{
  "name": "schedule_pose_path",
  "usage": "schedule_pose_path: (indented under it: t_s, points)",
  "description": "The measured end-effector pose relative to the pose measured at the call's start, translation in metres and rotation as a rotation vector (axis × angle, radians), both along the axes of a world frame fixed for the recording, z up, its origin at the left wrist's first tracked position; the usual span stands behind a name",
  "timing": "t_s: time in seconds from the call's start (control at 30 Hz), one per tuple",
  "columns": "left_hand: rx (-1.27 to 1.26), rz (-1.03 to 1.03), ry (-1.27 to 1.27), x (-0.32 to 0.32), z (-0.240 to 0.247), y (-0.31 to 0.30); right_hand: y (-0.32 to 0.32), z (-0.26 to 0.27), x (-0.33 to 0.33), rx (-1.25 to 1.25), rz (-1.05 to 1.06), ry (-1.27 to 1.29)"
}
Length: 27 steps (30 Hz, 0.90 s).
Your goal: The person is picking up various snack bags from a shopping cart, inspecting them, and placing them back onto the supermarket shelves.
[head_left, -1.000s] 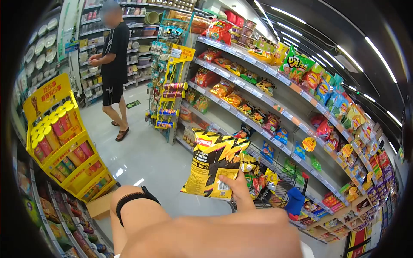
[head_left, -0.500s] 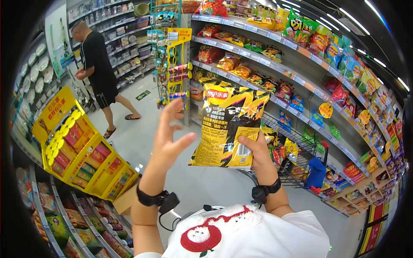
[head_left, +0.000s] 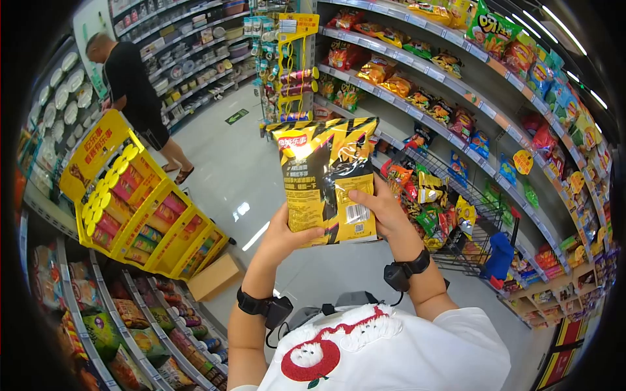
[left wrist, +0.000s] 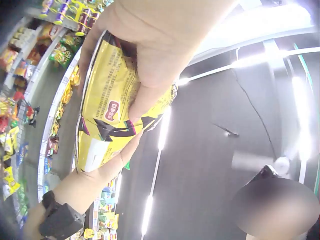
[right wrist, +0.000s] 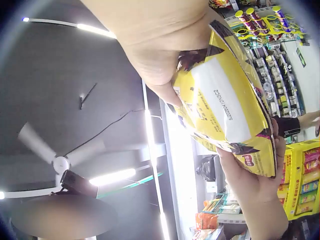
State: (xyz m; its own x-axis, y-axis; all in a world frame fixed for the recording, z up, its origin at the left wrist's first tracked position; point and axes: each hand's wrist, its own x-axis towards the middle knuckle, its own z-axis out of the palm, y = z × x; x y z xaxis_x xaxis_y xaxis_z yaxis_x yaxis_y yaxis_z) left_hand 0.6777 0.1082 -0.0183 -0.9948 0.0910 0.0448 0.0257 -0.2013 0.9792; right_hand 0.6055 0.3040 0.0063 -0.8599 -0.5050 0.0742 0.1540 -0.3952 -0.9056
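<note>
A black and yellow bag of chips [head_left: 328,176] is held up in front of the chest, its printed side with the barcode facing the head view. My left hand [head_left: 290,229] grips its lower left edge, thumb lying across the front. At the lower right edge my right hand [head_left: 385,210] grips it too, with its thumb beside the barcode. In the left wrist view the bag's bottom [left wrist: 107,107] shows puffed out between both hands. A white date strip [right wrist: 222,100] crosses the bag in the right wrist view. Fingers behind the bag are mostly hidden.
A shopping cart [head_left: 479,251] full of snack bags stands just right of the bag. Shelves of chips [head_left: 417,78] line the right. At left is a yellow display stand [head_left: 140,251] of canned chips, with a cardboard box [head_left: 215,277] below. Another person [head_left: 134,85] stands behind it.
My left hand, raised beside the bag half a second ago, has come down and now grips its left edge. The right hand keeps its grip. The other person has moved behind the yellow stand.
</note>
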Motion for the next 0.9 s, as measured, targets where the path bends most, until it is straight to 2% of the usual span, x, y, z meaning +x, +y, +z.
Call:
schedule_pose_path:
  t_s: [0.23, 0.3, 0.6, 0.7, 0.8, 0.83, 0.87, 0.9]
  points:
    - [0.154, 0.02, -0.123, -0.04, -0.033, -0.002, 0.004, -0.026, -0.038, -0.064, 0.022, -0.096]
    - [0.22, -0.04, -0.202, -0.059, -0.036, 0.0, 0.008, -0.034, -0.056, -0.044, -0.006, -0.138]
    - [0.291, -0.225, -0.349, -0.201, -0.049, 0.031, 0.047, -0.05, -0.182, -0.076, -0.067, -0.252]
    - [0.236, -0.225, -0.322, -0.258, -0.047, 0.046, 0.061, -0.055, -0.23, -0.122, -0.167, -0.239]
    - [0.169, -0.254, -0.242, -0.311, -0.047, 0.06, 0.079, -0.058, -0.272, -0.194, -0.196, -0.124]
    - [0.164, -0.265, -0.21, -0.326, -0.047, 0.064, 0.081, -0.056, -0.28, -0.186, -0.28, -0.098]
    - [0.159, -0.276, -0.189, -0.336, -0.05, 0.065, 0.085, -0.059, -0.293, -0.28, -0.226, -0.053]
    - [0.318, -0.356, -0.23, -0.352, -0.069, 0.056, 0.091, -0.065, -0.305, -0.369, -0.176, -0.01]
